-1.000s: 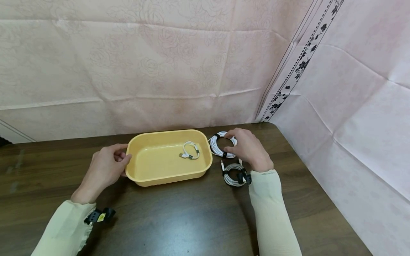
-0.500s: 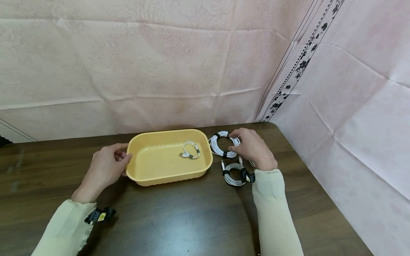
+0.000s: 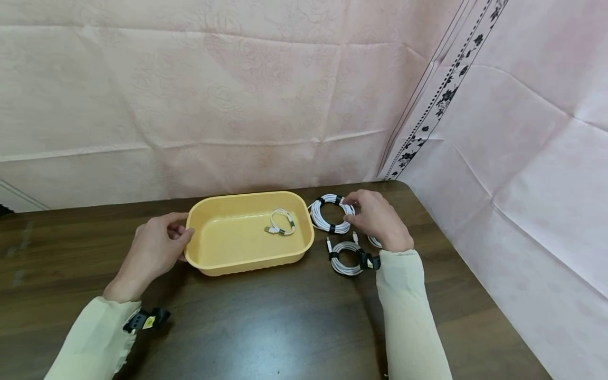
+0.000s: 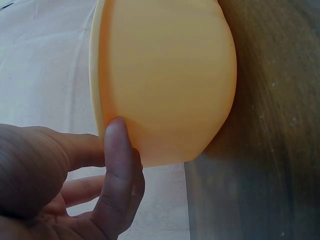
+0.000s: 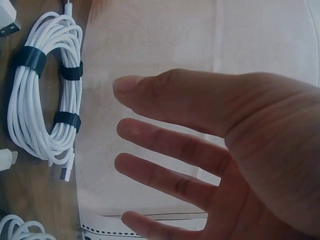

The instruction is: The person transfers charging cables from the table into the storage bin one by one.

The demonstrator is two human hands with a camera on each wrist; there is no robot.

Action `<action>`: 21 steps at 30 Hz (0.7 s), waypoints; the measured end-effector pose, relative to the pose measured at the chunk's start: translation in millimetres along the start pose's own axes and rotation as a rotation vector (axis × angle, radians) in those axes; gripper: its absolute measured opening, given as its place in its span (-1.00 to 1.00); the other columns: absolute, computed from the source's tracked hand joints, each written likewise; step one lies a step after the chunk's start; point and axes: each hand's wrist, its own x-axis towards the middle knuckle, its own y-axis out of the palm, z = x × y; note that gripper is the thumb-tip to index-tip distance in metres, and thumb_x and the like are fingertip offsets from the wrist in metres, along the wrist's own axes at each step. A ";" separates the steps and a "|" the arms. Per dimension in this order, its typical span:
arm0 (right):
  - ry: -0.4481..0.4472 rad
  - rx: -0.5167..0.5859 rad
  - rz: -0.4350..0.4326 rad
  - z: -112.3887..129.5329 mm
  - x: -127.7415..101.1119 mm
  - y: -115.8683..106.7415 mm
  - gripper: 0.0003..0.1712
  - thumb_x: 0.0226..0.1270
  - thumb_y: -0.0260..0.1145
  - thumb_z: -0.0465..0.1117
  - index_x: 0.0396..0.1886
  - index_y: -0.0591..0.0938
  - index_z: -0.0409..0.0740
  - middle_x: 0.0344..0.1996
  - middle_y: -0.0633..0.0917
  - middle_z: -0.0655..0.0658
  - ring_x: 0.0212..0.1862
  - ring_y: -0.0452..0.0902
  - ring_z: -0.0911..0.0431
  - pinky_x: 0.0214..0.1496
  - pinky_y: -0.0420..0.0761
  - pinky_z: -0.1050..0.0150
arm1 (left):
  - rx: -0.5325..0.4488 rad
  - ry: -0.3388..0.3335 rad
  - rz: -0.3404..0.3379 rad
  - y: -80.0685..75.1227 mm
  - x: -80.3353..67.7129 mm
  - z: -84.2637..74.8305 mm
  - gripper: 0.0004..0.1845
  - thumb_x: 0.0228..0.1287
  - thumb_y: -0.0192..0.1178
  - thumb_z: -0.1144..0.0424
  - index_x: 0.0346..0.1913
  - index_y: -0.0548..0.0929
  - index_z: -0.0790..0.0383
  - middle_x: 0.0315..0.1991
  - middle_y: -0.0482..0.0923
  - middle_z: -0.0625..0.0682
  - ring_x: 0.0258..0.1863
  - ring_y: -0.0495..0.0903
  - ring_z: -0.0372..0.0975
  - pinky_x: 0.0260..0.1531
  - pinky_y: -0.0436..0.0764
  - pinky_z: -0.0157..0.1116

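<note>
dark wood table (image 3: 266, 316) under pink drapes. right hand (image 3: 377, 219), fingers spread, holds nothing beside the coil (image 3: 331, 214) right of the tray (image 3: 247, 264). coil looks light and floppy; best pinched at a black tie. left hand (image 3: 154, 250) grips the tray's rim.

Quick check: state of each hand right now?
Left hand: grips the yellow tray rim.
Right hand: open, fingers spread beside the large cable coil.

Dark wooden table (image 3: 266, 322), yellow tub (image 3: 247, 258), two coiled white cables (image 3: 330, 215)
</note>
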 end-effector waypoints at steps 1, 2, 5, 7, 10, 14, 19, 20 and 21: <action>-0.001 -0.003 0.000 -0.5 0.1 -0.3 -0.58 0.34 0.40 -0.20 0.18 0.68 -0.15 0.18 0.68 -0.17 0.24 0.58 -0.12 0.29 0.58 -0.14 | -0.001 0.003 0.001 -0.3 0.0 0.3 -0.54 0.48 0.14 0.31 0.33 0.48 0.48 -0.16 0.61 0.29 -0.48 0.66 -0.20 -0.59 0.70 -0.38; 0.002 -0.006 0.001 -1.1 0.2 -0.5 -0.58 0.34 0.40 -0.20 0.18 0.68 -0.15 0.18 0.68 -0.17 0.25 0.58 -0.12 0.30 0.58 -0.13 | -0.002 0.005 0.003 -0.4 0.0 0.5 -0.54 0.48 0.14 0.31 0.33 0.48 0.48 -0.16 0.61 0.29 -0.48 0.66 -0.20 -0.59 0.70 -0.38; 0.001 -0.015 0.002 -4.1 0.4 -0.6 -0.59 0.35 0.39 -0.21 0.18 0.68 -0.15 0.19 0.68 -0.18 0.26 0.58 -0.14 0.31 0.57 -0.14 | -0.005 0.002 0.005 -0.7 0.0 1.3 -0.54 0.49 0.15 0.30 0.34 0.48 0.48 -0.15 0.61 0.29 -0.48 0.66 -0.20 -0.58 0.70 -0.38; -0.005 -0.018 0.004 -6.4 0.3 -0.8 -0.59 0.36 0.37 -0.22 0.18 0.68 -0.17 0.19 0.68 -0.19 0.26 0.58 -0.15 0.32 0.56 -0.15 | -0.008 -0.003 0.007 -0.9 0.0 1.8 -0.54 0.49 0.15 0.30 0.34 0.47 0.48 -0.15 0.60 0.29 -0.48 0.66 -0.20 -0.58 0.70 -0.38; -0.019 -0.021 0.004 -10.1 0.2 -1.4 -0.61 0.36 0.36 -0.25 0.16 0.68 -0.21 0.17 0.69 -0.21 0.25 0.58 -0.15 0.32 0.56 -0.14 | -0.007 -0.008 0.006 -1.0 -0.1 2.1 -0.54 0.49 0.16 0.30 0.34 0.47 0.47 -0.15 0.59 0.28 -0.47 0.65 -0.19 -0.58 0.70 -0.38; -0.025 -0.027 0.002 -15.6 0.8 -1.8 -0.65 0.37 0.34 -0.28 0.13 0.69 -0.26 0.15 0.69 -0.23 0.24 0.58 -0.15 0.34 0.55 -0.15 | -0.010 -0.010 0.005 -0.8 0.0 2.1 -0.54 0.49 0.15 0.30 0.34 0.47 0.46 -0.15 0.59 0.29 -0.48 0.65 -0.20 -0.58 0.71 -0.38; 0.002 -0.020 0.005 -22.2 -0.1 -3.8 -0.67 0.41 0.30 -0.31 0.13 0.69 -0.24 0.16 0.69 -0.23 0.25 0.57 -0.17 0.33 0.54 -0.18 | -0.018 -0.004 0.010 -0.4 0.1 1.9 -0.53 0.49 0.15 0.30 0.35 0.47 0.47 -0.15 0.60 0.29 -0.46 0.66 -0.19 -0.57 0.71 -0.38; 0.007 -0.019 0.005 -23.3 -0.4 -4.2 -0.67 0.41 0.29 -0.31 0.13 0.69 -0.24 0.17 0.68 -0.23 0.25 0.57 -0.17 0.32 0.55 -0.18 | -0.019 -0.007 0.011 0.0 0.1 1.8 -0.53 0.49 0.15 0.30 0.35 0.47 0.46 -0.14 0.60 0.29 -0.45 0.66 -0.18 -0.57 0.71 -0.37; 0.010 -0.017 0.005 -24.1 -0.7 -4.7 -0.67 0.41 0.29 -0.31 0.13 0.69 -0.23 0.17 0.68 -0.23 0.24 0.58 -0.17 0.31 0.55 -0.18 | -0.020 -0.014 0.014 0.3 0.1 1.6 -0.53 0.49 0.15 0.29 0.35 0.47 0.46 -0.14 0.59 0.29 -0.45 0.66 -0.18 -0.57 0.71 -0.37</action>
